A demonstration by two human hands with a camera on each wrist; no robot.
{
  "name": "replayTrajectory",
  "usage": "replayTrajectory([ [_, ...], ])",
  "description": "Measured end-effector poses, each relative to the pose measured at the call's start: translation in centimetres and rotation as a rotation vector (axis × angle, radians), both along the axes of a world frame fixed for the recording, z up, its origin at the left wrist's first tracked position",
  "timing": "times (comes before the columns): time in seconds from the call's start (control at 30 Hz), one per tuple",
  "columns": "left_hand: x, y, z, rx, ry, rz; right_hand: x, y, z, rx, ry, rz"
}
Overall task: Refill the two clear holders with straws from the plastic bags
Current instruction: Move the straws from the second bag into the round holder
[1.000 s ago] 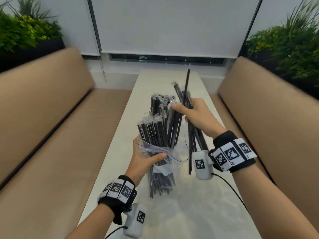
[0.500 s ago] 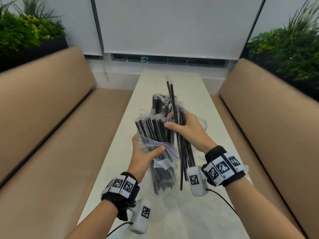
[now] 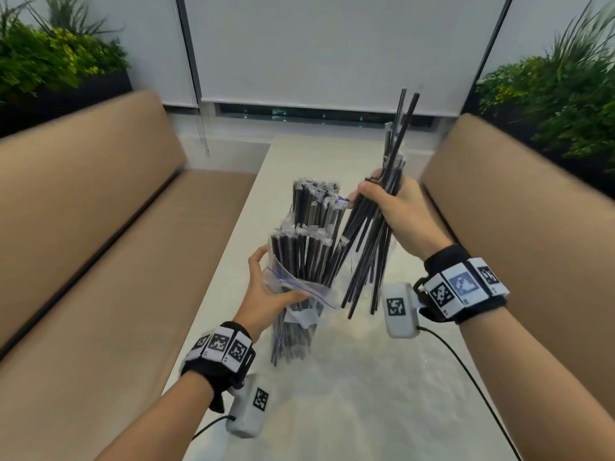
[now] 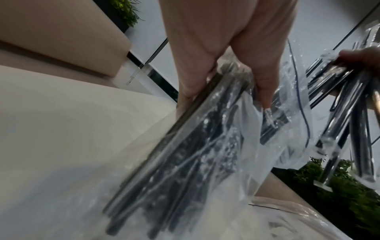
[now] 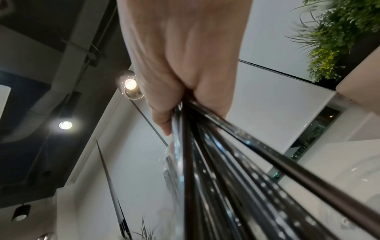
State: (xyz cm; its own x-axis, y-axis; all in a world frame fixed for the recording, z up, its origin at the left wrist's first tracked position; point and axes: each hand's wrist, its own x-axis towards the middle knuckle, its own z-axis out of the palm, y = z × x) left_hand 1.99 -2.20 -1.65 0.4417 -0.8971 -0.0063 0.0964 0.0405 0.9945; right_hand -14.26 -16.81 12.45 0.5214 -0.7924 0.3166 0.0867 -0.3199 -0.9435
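My left hand [image 3: 276, 281] grips a clear zip bag [image 3: 293, 287] of black wrapped straws around its mouth, holding it upright over the white table [image 3: 253, 207]. Up and to the right of it, my right hand [image 3: 382, 194] clutches a loose bundle of black straws [image 3: 369, 257], clear of the bag and fanned downward, with two tips sticking high above. Behind the bag stands another bunch of wrapped straws [image 3: 316, 204]; whatever holds it is hidden. The left wrist view shows my left hand [image 4: 226, 91] on the bag [image 4: 185, 162]. The right wrist view shows my right hand [image 5: 185, 105] around the straws [image 5: 246, 178].
Tan padded benches [image 3: 100, 227] [image 3: 532, 244] run along both sides of the long narrow table. Crumpled clear plastic [image 3: 349, 394] lies on the near end of the table. Planters with greenery [image 3: 50, 61] sit behind each bench, and a window blind [image 3: 332, 44] closes the far end.
My right hand, low against the bag's mouth half a second ago, has risen up and to the right with its bundle of straws. The left hand holds the bag much as before.
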Motion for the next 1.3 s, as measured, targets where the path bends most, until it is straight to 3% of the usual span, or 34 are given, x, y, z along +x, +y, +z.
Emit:
replayTrajectory([
  [0.13,0.2,-0.1,0.1,-0.021,0.006,-0.007,-0.3,-0.4,1.2,0.114,-0.147,-0.016],
  [0.37,0.0,-0.3,-1.0,-0.019,0.058,-0.012,-0.5,-0.2,1.4,0.113,-0.132,-0.016],
  [0.77,1.5,0.8,-2.8,0.022,0.090,0.020,-3.4,-4.6,9.1,-0.009,-0.228,-0.225],
  [0.97,1.4,1.9,-2.7,0.025,0.136,0.019,0.6,-7.6,8.1,-0.395,0.061,-0.519],
  [1.1,1.3,2.5,-2.2,-0.003,0.124,0.019,3.9,-8.3,4.7,-0.545,0.318,-0.422],
  [1.2,1.3,2.9,-1.9,-0.025,0.117,0.018,5.1,-8.4,2.8,-0.579,0.352,-0.364],
  [1.3,1.2,3.3,-1.5,-0.031,0.132,0.043,5.8,-8.3,1.7,-0.530,0.274,-0.409],
])
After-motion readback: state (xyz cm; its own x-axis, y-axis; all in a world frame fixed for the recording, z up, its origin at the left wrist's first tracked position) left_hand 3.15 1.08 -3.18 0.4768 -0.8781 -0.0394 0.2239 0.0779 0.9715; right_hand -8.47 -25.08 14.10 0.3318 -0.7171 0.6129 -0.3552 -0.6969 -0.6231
